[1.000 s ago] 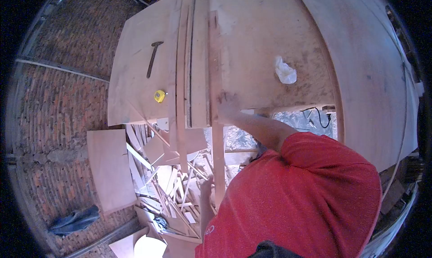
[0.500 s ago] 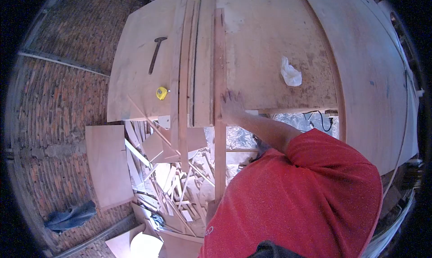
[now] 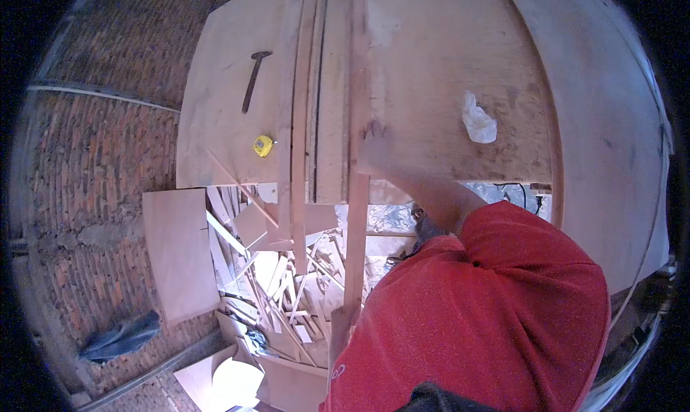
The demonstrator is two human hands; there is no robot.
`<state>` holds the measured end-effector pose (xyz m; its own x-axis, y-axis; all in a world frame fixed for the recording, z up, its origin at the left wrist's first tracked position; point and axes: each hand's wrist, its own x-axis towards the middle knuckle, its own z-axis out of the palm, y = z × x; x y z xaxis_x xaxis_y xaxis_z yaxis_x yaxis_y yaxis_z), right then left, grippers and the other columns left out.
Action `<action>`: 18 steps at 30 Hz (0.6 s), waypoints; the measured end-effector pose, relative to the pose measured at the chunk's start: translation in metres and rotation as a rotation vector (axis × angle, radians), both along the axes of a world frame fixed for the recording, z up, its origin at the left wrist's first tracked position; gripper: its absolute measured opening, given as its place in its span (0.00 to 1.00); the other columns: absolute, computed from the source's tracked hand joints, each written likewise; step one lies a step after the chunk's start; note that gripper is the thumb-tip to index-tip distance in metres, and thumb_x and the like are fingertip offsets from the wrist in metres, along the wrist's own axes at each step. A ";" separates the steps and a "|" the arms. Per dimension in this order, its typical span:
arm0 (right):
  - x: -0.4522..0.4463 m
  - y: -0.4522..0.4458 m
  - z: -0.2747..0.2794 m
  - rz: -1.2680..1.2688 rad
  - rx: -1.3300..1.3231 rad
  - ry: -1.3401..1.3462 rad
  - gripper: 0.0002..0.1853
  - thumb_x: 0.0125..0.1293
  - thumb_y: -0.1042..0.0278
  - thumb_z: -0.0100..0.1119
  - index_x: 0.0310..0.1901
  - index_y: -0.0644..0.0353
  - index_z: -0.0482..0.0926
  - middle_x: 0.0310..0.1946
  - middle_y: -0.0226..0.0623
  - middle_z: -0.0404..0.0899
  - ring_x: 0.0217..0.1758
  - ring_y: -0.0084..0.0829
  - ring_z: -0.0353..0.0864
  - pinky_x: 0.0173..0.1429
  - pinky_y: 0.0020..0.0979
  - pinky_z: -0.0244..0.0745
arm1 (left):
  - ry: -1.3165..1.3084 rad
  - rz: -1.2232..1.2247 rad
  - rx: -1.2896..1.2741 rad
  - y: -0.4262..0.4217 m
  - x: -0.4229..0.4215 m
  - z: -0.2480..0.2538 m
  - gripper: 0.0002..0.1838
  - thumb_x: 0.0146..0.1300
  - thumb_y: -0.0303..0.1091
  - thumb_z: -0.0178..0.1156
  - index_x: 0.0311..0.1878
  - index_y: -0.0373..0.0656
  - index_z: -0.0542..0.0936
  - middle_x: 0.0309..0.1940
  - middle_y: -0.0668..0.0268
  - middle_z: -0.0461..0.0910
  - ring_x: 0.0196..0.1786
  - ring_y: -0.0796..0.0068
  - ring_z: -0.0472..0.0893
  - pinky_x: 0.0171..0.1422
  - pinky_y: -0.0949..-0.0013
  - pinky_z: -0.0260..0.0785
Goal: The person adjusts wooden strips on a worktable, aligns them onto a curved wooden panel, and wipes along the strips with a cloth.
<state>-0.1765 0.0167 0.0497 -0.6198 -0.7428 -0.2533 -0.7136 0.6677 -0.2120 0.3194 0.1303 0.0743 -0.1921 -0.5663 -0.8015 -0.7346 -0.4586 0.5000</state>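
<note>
A long wooden strip (image 3: 356, 232) lies over the near edge of a large wooden tabletop (image 3: 431, 67) and sticks out toward my body. My right hand (image 3: 370, 150) rests beside the strip on the tabletop, slightly blurred, its fingers spread and the thumb side against the wood. Low in the view, my left hand (image 3: 342, 324) is at the strip's near end and seems wrapped round it; my red shirt partly hides it. More long strips (image 3: 298, 125) lie parallel just to the left. Farther left are a hammer (image 3: 253, 81) and a yellow tape measure (image 3: 264, 146).
A crumpled white plastic bag (image 3: 479, 121) lies right of my right hand. Offcuts (image 3: 287, 290) litter the floor below the table edge. A large panel (image 3: 596, 110) stands along the right side, and a thin board (image 3: 180, 254) leans by the brick surface (image 3: 93, 168) at left.
My right hand has moved a little forward over the tabletop. The strip has shifted forward too and slants slightly more. The whole view has turned a little.
</note>
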 end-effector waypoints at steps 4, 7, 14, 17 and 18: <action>-0.041 -0.011 -0.004 -0.002 -0.070 -0.033 0.52 0.57 0.42 0.69 0.76 0.69 0.62 0.79 0.62 0.54 0.85 0.56 0.46 0.83 0.64 0.44 | 0.021 -0.026 -0.025 -0.020 -0.044 0.008 0.30 0.63 0.55 0.74 0.40 0.28 0.85 0.28 0.57 0.86 0.28 0.70 0.85 0.31 0.66 0.76; -0.070 -0.024 0.003 0.001 -0.044 -0.054 0.52 0.57 0.43 0.69 0.77 0.67 0.61 0.81 0.57 0.52 0.86 0.54 0.45 0.83 0.64 0.43 | 0.027 -0.035 -0.031 -0.033 -0.079 0.016 0.28 0.62 0.52 0.76 0.38 0.28 0.85 0.24 0.58 0.85 0.22 0.72 0.83 0.25 0.68 0.74; -0.105 -0.038 0.018 -0.037 0.010 -0.117 0.53 0.57 0.45 0.69 0.79 0.66 0.58 0.82 0.58 0.47 0.87 0.56 0.40 0.85 0.62 0.37 | 0.027 -0.003 0.006 -0.049 -0.122 0.024 0.28 0.62 0.54 0.75 0.40 0.31 0.83 0.24 0.59 0.84 0.21 0.69 0.84 0.25 0.67 0.78; -0.108 -0.039 0.023 -0.041 0.022 -0.146 0.54 0.57 0.45 0.69 0.79 0.66 0.56 0.82 0.59 0.46 0.87 0.57 0.40 0.86 0.61 0.36 | 0.055 0.002 0.014 -0.050 -0.122 0.019 0.29 0.62 0.54 0.75 0.42 0.31 0.83 0.24 0.60 0.84 0.22 0.69 0.85 0.26 0.67 0.79; -0.109 -0.040 0.021 -0.050 0.008 -0.154 0.54 0.57 0.46 0.68 0.79 0.66 0.55 0.82 0.60 0.45 0.87 0.58 0.40 0.86 0.60 0.36 | 0.077 0.004 0.016 -0.050 -0.123 0.020 0.29 0.62 0.54 0.75 0.43 0.32 0.83 0.24 0.60 0.84 0.22 0.70 0.85 0.26 0.68 0.79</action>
<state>-0.2854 -0.0234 0.0703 -0.6091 -0.7096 -0.3542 -0.6391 0.7036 -0.3107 0.1967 0.0803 0.0946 -0.2511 -0.5541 -0.7937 -0.6929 -0.4697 0.5471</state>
